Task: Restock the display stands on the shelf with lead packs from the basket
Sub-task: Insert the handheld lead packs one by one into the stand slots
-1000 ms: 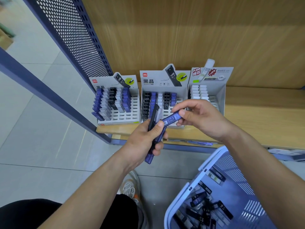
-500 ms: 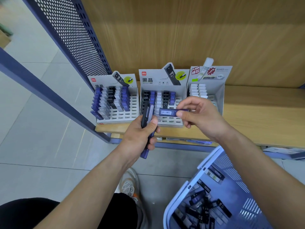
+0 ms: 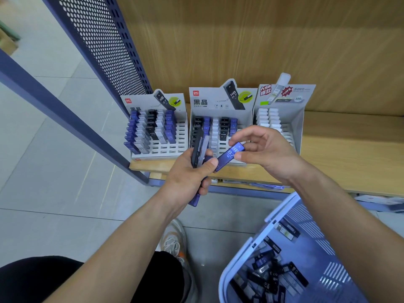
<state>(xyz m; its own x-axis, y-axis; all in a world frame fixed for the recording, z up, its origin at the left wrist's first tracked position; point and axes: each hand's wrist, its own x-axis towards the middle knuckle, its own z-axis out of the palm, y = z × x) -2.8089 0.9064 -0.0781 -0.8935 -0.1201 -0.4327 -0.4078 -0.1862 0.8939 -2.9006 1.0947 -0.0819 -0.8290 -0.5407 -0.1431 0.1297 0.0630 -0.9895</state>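
My left hand [image 3: 192,171] grips a bundle of lead packs [image 3: 199,149], black, clear and blue, in front of the middle display stand [image 3: 220,101]. My right hand [image 3: 264,152] pinches one blue lead pack [image 3: 229,156] marked HB 0.7, tilted, its lower end near my left thumb. The left display stand [image 3: 153,103] holds several rows of blue, white and black packs. The right display stand [image 3: 284,95] holds white packs. The basket [image 3: 247,254] at lower right contains several loose packs.
The stands sit on a low wooden shelf [image 3: 338,154] with a wooden back panel. A perforated blue side panel [image 3: 102,47] and a blue post [image 3: 65,112] stand to the left. My knee and shoe [image 3: 175,239] are on the tiled floor below.
My right hand has turned the blue pack from level to tilted and brought its lower end down toward my left thumb. The left hand has stayed in place with its bundle.
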